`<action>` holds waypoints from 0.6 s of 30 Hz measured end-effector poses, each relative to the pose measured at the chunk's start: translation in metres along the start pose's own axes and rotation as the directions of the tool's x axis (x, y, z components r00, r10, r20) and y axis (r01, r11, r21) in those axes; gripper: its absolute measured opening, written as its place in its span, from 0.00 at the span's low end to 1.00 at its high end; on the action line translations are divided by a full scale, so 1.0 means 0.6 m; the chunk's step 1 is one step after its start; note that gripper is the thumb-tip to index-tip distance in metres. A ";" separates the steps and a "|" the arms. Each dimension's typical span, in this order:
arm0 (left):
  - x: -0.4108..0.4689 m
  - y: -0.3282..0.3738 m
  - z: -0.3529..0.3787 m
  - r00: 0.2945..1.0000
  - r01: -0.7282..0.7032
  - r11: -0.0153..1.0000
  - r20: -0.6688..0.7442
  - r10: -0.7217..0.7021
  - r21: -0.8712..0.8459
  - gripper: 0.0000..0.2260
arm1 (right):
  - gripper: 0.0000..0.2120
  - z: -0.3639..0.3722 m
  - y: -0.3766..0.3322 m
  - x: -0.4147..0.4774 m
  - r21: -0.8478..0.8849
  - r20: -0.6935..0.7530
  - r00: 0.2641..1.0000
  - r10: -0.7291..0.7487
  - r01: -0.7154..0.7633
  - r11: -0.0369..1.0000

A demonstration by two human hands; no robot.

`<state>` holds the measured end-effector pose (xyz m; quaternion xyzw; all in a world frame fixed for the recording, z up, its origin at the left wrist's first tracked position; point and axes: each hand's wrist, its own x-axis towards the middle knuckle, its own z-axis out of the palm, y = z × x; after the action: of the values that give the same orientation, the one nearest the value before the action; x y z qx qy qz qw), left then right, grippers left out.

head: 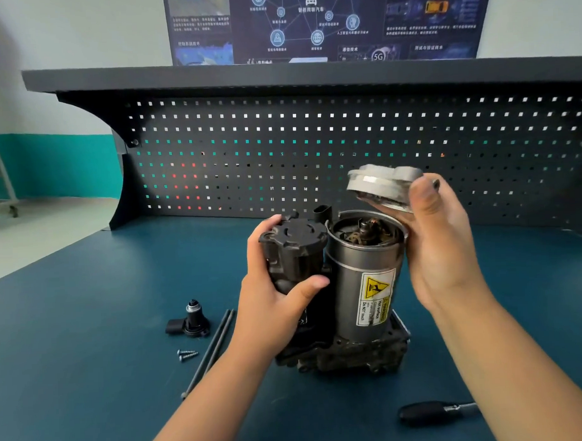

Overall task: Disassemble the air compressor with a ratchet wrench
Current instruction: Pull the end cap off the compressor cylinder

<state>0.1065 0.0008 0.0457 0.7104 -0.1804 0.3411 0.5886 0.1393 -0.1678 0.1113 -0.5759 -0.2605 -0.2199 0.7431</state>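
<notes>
The air compressor (361, 284) stands upright on the blue bench, a grey motor cylinder with a yellow warning label beside a black plastic cylinder. My left hand (278, 286) grips the black cylinder from the left. My right hand (439, 245) holds the grey round end cap (380, 184) tilted just above the open top of the motor cylinder, where the rotor and brushes show. The black handle of the ratchet wrench (431, 412) lies at the front right, its head hidden behind my right forearm.
On the bench to the left lie a small black sensor part (191, 321), two screws (187, 354) and two long thin bolts (210, 350). A dark pegboard (313, 147) with a shelf on top closes the back of the bench (89, 326).
</notes>
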 end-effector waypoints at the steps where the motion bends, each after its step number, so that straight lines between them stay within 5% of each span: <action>1: 0.000 0.000 -0.001 1.000 0.003 1.000 0.002 -0.003 0.002 0.34 | 0.39 0.000 -0.006 -0.001 0.013 0.006 1.000 0.015 -0.015 1.000; 4: 0.000 0.000 -0.002 1.000 0.009 1.000 0.000 -0.009 0.010 0.33 | 0.47 -0.004 -0.023 0.001 0.050 0.037 0.998 0.059 -0.061 0.997; 8: 0.000 -0.003 -0.007 0.999 0.025 0.999 -0.026 -0.024 0.033 0.32 | 0.44 -0.044 -0.041 0.015 0.039 0.068 0.968 0.242 -0.245 0.969; 11: 0.001 -0.010 -0.011 0.998 0.035 0.999 -0.061 -0.033 0.041 0.30 | 0.37 -0.093 -0.029 0.016 -0.097 0.040 0.910 0.413 -0.408 0.908; 14: 0.000 -0.016 -0.014 0.995 0.045 0.998 -0.093 -0.040 0.048 0.29 | 0.46 -0.137 0.009 0.008 -0.149 -0.045 0.838 0.544 -0.544 0.826; 18: -0.001 -0.021 -0.016 0.993 0.056 0.997 -0.110 -0.051 0.046 0.27 | 0.46 -0.168 0.059 0.002 -0.105 -0.031 0.760 0.649 -0.649 0.754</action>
<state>0.1117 0.0131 0.0372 0.7096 -0.1207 0.3678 0.5887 0.1758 -0.2571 0.0652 -0.6712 -0.0350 0.0395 0.7394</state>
